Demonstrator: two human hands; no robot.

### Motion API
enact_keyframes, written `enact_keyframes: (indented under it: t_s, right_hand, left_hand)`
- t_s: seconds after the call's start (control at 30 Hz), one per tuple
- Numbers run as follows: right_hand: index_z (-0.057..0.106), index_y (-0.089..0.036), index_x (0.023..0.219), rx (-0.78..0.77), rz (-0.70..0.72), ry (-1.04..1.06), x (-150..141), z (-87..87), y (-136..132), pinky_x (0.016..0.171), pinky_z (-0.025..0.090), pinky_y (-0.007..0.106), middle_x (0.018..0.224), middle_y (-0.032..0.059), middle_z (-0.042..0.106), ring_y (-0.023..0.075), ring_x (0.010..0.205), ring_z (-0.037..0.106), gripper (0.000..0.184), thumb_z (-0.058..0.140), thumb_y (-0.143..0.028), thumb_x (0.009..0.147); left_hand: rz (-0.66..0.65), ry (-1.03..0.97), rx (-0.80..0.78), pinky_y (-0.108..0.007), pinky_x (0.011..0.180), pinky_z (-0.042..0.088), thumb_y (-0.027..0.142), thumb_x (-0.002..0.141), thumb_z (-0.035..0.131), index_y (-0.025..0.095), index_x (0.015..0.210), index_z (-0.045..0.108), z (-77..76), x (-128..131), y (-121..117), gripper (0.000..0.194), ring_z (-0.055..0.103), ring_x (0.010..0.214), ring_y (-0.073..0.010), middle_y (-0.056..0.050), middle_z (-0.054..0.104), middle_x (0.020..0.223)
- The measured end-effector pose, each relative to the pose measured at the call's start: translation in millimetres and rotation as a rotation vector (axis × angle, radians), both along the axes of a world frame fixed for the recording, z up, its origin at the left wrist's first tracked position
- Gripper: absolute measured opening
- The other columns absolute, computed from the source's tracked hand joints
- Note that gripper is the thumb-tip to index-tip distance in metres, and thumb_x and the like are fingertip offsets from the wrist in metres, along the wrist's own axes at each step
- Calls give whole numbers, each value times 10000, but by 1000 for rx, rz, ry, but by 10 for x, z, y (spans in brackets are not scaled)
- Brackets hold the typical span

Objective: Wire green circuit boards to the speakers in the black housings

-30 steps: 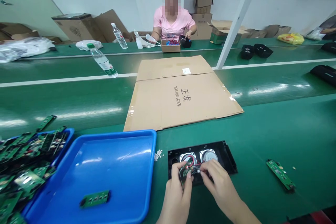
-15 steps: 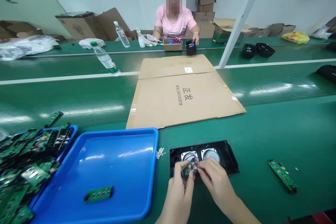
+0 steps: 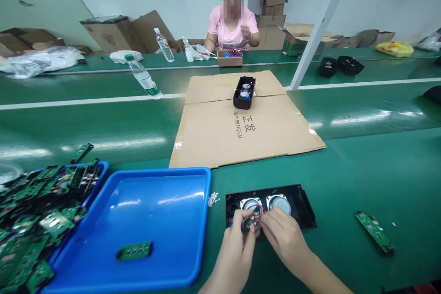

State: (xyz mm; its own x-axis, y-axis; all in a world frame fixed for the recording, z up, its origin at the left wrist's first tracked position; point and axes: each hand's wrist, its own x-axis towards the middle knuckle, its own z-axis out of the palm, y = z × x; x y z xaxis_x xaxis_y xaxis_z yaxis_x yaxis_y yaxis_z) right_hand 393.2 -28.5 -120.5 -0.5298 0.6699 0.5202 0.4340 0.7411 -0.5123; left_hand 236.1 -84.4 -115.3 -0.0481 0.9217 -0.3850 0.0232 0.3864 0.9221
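Observation:
A black speaker housing (image 3: 300,204) with two round silver speakers lies on the green bench in front of me. My left hand (image 3: 234,257) is closed on a small green circuit board (image 3: 248,221) with red wires, held over the housing. My right hand (image 3: 280,234) pinches at the wires right beside that board, fingers pressed together. What sits between those fingertips is too small to make out.
A blue tray (image 3: 161,220) at left holds one green board (image 3: 134,251). A heap of circuit boards (image 3: 37,213) fills another tray farther left. One loose board (image 3: 375,233) lies at right. On a flat cardboard sheet (image 3: 248,133) stands another black housing (image 3: 244,92). A person in pink sits opposite; water bottle (image 3: 143,76).
The person opposite has put a black housing onto the cardboard sheet and drawn the hand back. My hands stay on the small board, which has turned more upright.

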Motion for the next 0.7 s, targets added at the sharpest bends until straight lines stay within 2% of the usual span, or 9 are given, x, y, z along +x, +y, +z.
enact_keyframes:
  t_s: [0.1,0.17,0.2,0.27,0.33,0.43,0.53,0.63,0.7]
  right_hand:
    - [638,-199,1014,-177,65,-38,215,57,111,658,546,298,868,46,687,177,769,620,220,429,-156,1068]
    - [613,-210,1191,-197,18,-145,393,86,221,880,589,417,1164,109,689,256,1071,646,176,583,-265,1027]
    - [567,-209,1312,-184,-8,-230,468,89,276,992,554,522,1348,155,614,324,1240,582,416,715,-348,950]
    - [421,-207,1502,-167,7,-430,559,69,364,1106,397,721,1587,226,365,456,1444,363,1021,952,-452,665]
    - [344,-214,1567,-164,54,-586,568,22,401,1113,289,806,1603,258,314,504,1464,298,1283,1025,-370,491]
    - [407,-194,1534,-123,66,-620,534,-59,366,1121,258,803,1478,256,476,476,1403,406,1141,954,-205,533]
    - [448,-203,1494,-57,11,-536,650,-122,351,1146,238,770,1454,221,509,440,1376,442,972,833,-202,602]
    - [454,-255,1473,-32,-184,-508,1040,-154,521,1181,222,698,1475,164,509,411,1369,452,937,763,-220,588]
    - [474,-256,1447,-50,-391,-507,1451,-162,739,1172,262,641,1459,154,527,404,1355,464,909,758,-242,584]
  left_hand:
    - [54,24,-26,-422,879,645,451,915,578,228,1173,526,19,-2,8,345,778,990,-286,-87,799,975]
    - [85,78,-60,-425,802,653,477,897,583,227,1181,529,59,-12,30,382,779,986,-313,-93,800,935]
    - [84,106,-76,-419,770,650,492,889,586,226,1172,535,87,-22,45,391,778,982,-322,-95,798,919]
    - [55,133,-97,-393,717,637,518,867,604,228,1116,546,146,-49,80,387,779,938,-319,-93,794,908]
    - [40,130,-88,-351,671,609,534,847,621,236,1043,546,194,-74,111,365,772,863,-289,-92,797,935]
    - [20,235,-45,-282,557,498,536,815,652,245,895,538,218,-106,142,323,702,645,-223,-44,769,759]
    - [-104,299,-16,-262,544,445,452,709,764,245,903,581,205,-182,192,338,667,591,-204,5,729,662]
    - [-220,285,32,-267,616,501,389,651,796,258,1122,597,186,-388,376,528,715,706,-216,-4,774,840]
    - [-231,385,109,-296,658,524,478,796,646,245,1162,581,165,-592,640,438,720,734,-226,-17,759,825]
